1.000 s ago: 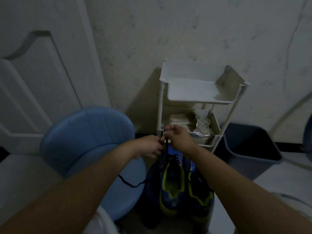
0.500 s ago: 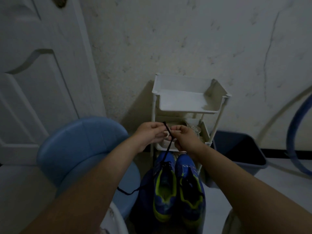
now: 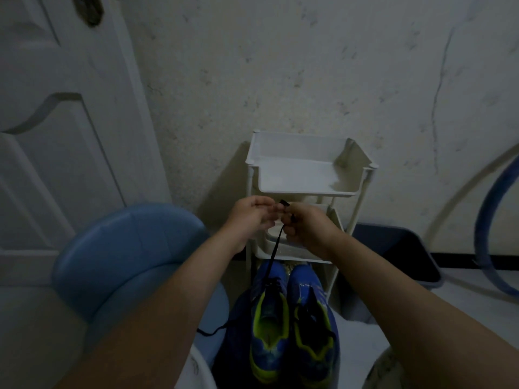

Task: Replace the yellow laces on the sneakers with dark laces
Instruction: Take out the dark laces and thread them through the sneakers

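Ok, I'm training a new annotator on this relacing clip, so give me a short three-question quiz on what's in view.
1. True or false: the dark lace runs from the right hand down to the sneaker nearer the blue chair.
2. Behind the sneakers stands: A a white rack, B a wooden box, C a red bucket.
3. Fill in: right of the rack sits a dark ___.
Key: 1 true; 2 A; 3 bin.

Hands: left hand (image 3: 251, 219) and right hand (image 3: 307, 230) pinch the dark lace (image 3: 276, 247) between them.
Sneakers (image 3: 271, 318): blue pair, just below the hands.
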Demonstrator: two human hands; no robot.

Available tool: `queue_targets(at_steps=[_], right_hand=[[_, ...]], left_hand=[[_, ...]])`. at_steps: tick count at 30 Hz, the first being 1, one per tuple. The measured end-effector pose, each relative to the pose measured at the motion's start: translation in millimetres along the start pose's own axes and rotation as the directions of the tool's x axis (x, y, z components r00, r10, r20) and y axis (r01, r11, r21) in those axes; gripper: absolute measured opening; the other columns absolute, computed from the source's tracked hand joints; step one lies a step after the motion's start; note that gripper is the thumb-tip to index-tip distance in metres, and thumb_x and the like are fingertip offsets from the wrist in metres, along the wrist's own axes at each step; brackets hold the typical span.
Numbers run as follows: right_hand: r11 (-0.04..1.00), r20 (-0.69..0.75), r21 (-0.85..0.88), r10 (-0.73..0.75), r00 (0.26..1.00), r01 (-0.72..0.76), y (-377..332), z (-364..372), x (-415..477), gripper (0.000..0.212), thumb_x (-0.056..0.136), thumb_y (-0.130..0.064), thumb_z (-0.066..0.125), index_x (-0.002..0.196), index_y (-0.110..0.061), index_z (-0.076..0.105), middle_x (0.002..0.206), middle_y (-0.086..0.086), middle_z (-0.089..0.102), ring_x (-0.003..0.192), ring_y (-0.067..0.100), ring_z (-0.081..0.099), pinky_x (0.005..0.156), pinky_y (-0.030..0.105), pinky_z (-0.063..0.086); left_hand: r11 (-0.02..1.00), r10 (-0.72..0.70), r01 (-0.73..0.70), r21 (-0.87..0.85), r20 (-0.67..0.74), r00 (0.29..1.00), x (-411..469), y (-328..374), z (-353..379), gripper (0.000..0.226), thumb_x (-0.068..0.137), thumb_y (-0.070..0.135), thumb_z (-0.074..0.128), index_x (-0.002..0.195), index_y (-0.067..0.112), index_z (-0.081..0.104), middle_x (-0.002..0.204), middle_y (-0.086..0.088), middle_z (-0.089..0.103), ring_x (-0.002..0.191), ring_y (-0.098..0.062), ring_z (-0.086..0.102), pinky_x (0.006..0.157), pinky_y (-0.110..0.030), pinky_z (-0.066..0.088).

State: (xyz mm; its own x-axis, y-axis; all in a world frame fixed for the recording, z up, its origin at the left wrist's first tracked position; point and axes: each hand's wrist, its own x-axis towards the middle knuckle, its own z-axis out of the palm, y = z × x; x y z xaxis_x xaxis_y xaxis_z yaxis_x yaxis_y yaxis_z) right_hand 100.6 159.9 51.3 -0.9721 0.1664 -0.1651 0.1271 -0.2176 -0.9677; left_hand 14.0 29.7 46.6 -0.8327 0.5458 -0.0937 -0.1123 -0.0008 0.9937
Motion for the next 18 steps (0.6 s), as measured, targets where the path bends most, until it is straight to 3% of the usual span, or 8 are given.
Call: queue_targets(at_steps=[2, 4, 6, 9, 13, 15, 18], right_hand=[[0.998, -0.017, -0.048, -0.052, 0.998, 0.051, -1, 2, 2, 0.008, 0.093, -0.009, 0.055, 0.095, -0.012, 0.062, 0.07, 0.001, 0.052, 0.052, 0.01, 0.043, 0.048, 0.023, 0.036], [0.995, -0.055, -0.049, -0.084, 0.995, 0.082, -2, 4, 3, 0.009, 0.096, -0.013, 0.058, 0.101, -0.009, 0.064, 0.067, 0.002, 0.054, 0.047, 0.01, 0.046, 0.046, 0.023, 0.04], [0.991, -0.117, -0.086, -0.113, 0.987, 0.103, -3, 2, 5, 0.019, 0.099, -0.021, 0.054, 0.106, -0.007, 0.065, 0.065, 0.001, 0.047, 0.046, 0.011, 0.039, 0.045, 0.025, 0.035], [0.983, -0.2, -0.145, -0.142, 0.969, 0.114, -3, -9, 9, 0.027, 0.103, -0.026, 0.044, 0.111, -0.012, 0.065, 0.065, -0.001, 0.047, 0.048, 0.012, 0.035, 0.046, 0.026, 0.029], [0.987, -0.233, -0.11, -0.137, 0.963, 0.114, -1, -21, 7, 0.031, 0.105, -0.027, 0.039, 0.112, -0.012, 0.065, 0.076, 0.003, 0.057, 0.049, 0.013, 0.038, 0.05, 0.03, 0.029], [0.988, -0.244, -0.112, -0.131, 0.961, 0.106, -1, -27, 5, 0.03, 0.105, -0.025, 0.039, 0.112, -0.01, 0.065, 0.08, 0.004, 0.062, 0.05, 0.015, 0.039, 0.049, 0.029, 0.03], [0.982, -0.231, -0.171, -0.116, 0.966, 0.078, 3, -33, 0, 0.03, 0.105, -0.025, 0.041, 0.113, -0.009, 0.065, 0.086, 0.005, 0.069, 0.05, 0.015, 0.043, 0.047, 0.026, 0.036]], left_hand=[[0.993, -0.079, 0.072, 0.093, 0.072, 0.994, -1, -3, -1, 0.026, 0.093, -0.004, 0.048, 0.109, 0.01, 0.063, 0.108, -0.013, 0.071, 0.101, -0.025, 0.069, 0.091, -0.042, 0.056], [0.976, -0.17, 0.132, 0.176, 0.225, 0.959, -2, -10, 0, 0.032, 0.091, -0.005, 0.045, 0.113, 0.009, 0.064, 0.107, -0.013, 0.072, 0.102, -0.027, 0.069, 0.094, -0.043, 0.054], [0.961, -0.224, 0.15, 0.234, 0.336, 0.915, -5, -14, 3, 0.025, 0.097, 0.004, 0.046, 0.113, 0.009, 0.064, 0.102, -0.011, 0.073, 0.097, -0.026, 0.07, 0.088, -0.038, 0.055], [0.954, -0.176, 0.086, 0.288, 0.303, 0.937, -2, -17, 5, 0.02, 0.1, 0.018, 0.05, 0.106, 0.011, 0.068, 0.085, -0.004, 0.069, 0.077, -0.016, 0.065, 0.071, -0.026, 0.051], [0.897, -0.122, 0.027, 0.44, 0.187, 0.975, 5, -17, -3, 0.016, 0.094, 0.019, 0.061, 0.091, 0.013, 0.075, 0.076, -0.001, 0.069, 0.065, -0.011, 0.062, 0.059, -0.019, 0.046], [0.736, -0.131, 0.002, 0.677, 0.139, 0.982, 10, -19, -11, 0.015, 0.09, 0.019, 0.065, 0.088, 0.01, 0.076, 0.076, -0.002, 0.072, 0.066, -0.011, 0.066, 0.063, -0.021, 0.049], [0.359, -0.255, 0.051, 0.932, 0.046, 0.966, 15, -25, -21, 0.022, 0.085, 0.021, 0.069, 0.096, 0.004, 0.073, 0.093, -0.011, 0.072, 0.085, -0.021, 0.069, 0.076, -0.029, 0.053]])
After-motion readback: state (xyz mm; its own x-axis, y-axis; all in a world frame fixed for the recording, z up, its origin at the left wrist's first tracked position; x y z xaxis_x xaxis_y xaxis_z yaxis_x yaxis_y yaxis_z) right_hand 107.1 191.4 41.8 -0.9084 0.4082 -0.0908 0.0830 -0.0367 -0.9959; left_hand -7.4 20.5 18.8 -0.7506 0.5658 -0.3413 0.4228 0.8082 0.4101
